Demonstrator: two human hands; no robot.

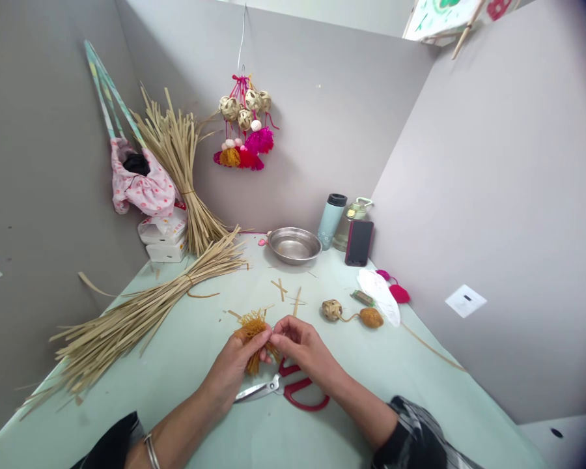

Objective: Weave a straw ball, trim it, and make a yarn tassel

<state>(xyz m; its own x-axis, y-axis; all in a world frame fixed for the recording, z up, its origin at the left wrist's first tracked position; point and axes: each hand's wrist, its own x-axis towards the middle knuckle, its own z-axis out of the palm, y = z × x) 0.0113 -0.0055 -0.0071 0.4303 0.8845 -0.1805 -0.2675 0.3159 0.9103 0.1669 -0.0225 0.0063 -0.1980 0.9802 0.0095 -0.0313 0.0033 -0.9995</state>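
Note:
My left hand (247,345) is closed around a mustard-yellow yarn tassel (252,326), whose loose strands stick out above and below the fingers. My right hand (297,339) meets it at the fingertips, thumb and forefinger pinched together at the tassel's side. What that pinch holds is too small to make out. Just beneath both hands lies a pair of scissors (305,394) with red handles, its blades pointing left. To the right, a woven ball (331,310) is joined by a cord to an orange-brown yarn bundle (371,318).
A tied bundle of flat straw strips (161,306) lies at left; another bundle (185,176) leans in the corner. At the back stand a metal bowl (294,246), a tumbler (331,221) and a phone (359,243). Woven balls with tassels (247,124) hang on the wall.

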